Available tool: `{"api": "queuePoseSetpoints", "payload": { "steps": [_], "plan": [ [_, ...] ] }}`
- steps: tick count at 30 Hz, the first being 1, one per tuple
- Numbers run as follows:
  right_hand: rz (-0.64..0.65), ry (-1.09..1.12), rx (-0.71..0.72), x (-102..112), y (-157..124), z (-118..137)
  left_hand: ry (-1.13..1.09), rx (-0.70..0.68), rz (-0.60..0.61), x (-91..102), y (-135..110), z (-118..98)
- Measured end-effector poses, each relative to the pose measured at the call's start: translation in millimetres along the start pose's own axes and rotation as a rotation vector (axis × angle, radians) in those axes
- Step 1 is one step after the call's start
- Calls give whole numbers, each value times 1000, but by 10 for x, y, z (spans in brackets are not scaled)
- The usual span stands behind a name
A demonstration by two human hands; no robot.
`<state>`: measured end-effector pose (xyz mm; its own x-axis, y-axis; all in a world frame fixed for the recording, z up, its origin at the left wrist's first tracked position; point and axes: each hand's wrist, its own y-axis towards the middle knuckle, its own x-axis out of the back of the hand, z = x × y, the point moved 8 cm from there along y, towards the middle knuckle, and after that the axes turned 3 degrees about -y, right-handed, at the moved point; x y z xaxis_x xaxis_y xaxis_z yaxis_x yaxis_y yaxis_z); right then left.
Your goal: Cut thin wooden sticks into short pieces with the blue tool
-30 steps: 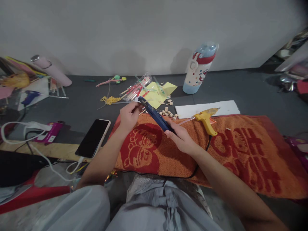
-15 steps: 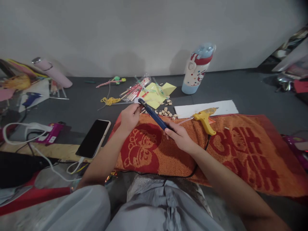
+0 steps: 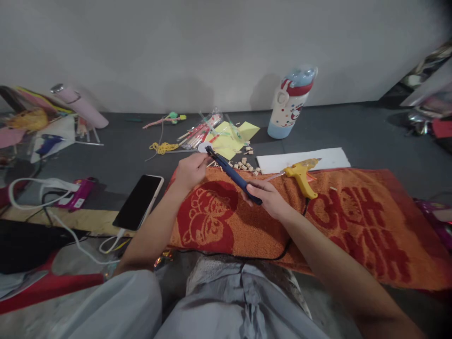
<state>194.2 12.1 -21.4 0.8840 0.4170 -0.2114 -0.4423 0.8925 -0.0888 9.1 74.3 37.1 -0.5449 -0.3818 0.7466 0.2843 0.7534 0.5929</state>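
My right hand (image 3: pixel 265 197) is wrapped round the handle of a long dark blue hand tool with a black head (image 3: pixel 233 175). It looks like pliers or a cutter, and points up and to the left. Close to the tool's head, my left hand (image 3: pixel 193 170) has its fingers pinched together; what they hold is too small to make out. A white round piece (image 3: pixel 204 147) shows just behind the fingertips. Small wooden pieces (image 3: pixel 243 165) lie scattered beyond the tool. Both hands are above an orange and red towel (image 3: pixel 261 235).
To the right, a yellow glue gun (image 3: pixel 301 175) rests between a white board (image 3: pixel 328 156) and the towel. Behind stand a bottle (image 3: pixel 287 108) and yellow paper (image 3: pixel 226 141) with bagged sticks. At left lie a phone (image 3: pixel 138 202) on a cable and a purple power strip (image 3: pixel 79 193).
The tool's handle end has swung slightly down and to the right with my right hand. My left hand stays pinched near its head. The camera view has shifted a little.
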Motion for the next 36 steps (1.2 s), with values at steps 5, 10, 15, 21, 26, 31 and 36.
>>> {"api": "queuePoseSetpoints", "payload": {
  "steps": [5,10,15,21,26,31,36],
  "plan": [
    [14,71,-13,4,0,-16,22,-38,11,-13,0,-12],
    [17,142,-41,-2,-10,-21,20,-50,12,-10,0,-18],
    [15,173,-74,-11,-11,-30,12,-18,39,-21,1,-14],
    [-11,136,-26,2,-3,20,14,95,81,-62,10,31],
    [-47,52,-6,22,4,11,-4,122,120,-103,16,28],
    [-87,-36,60,37,5,62,15,166,141,-132,7,53],
    [-44,-5,42,8,4,26,-13,170,127,-113,2,30]
  ]
}}
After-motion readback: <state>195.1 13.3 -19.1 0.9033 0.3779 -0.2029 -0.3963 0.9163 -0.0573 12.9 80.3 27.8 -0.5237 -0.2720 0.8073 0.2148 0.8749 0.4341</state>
